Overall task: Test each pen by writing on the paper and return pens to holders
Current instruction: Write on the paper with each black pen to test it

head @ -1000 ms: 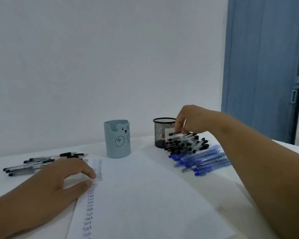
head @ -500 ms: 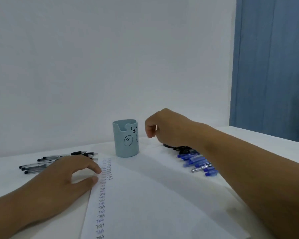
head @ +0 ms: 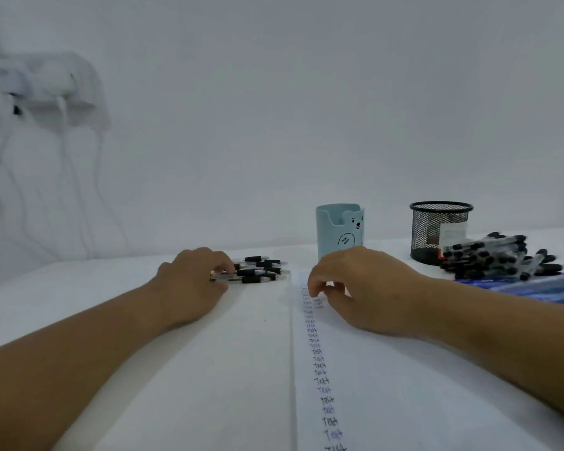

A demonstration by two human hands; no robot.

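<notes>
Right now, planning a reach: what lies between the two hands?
In the head view, between left hand and right hand: black pens, bare table, paper's edge.

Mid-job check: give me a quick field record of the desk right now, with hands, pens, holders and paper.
left hand: fingers on the small group of black pens, left of the paper
right hand: curled over the top of the paper, pen not visible
paper: column of "Test" words down its left edge
blue bear holder: upright, no pens showing
black mesh holder: upright, no pens showing
black pen pile: beside mesh holder
blue pens: far right
</notes>
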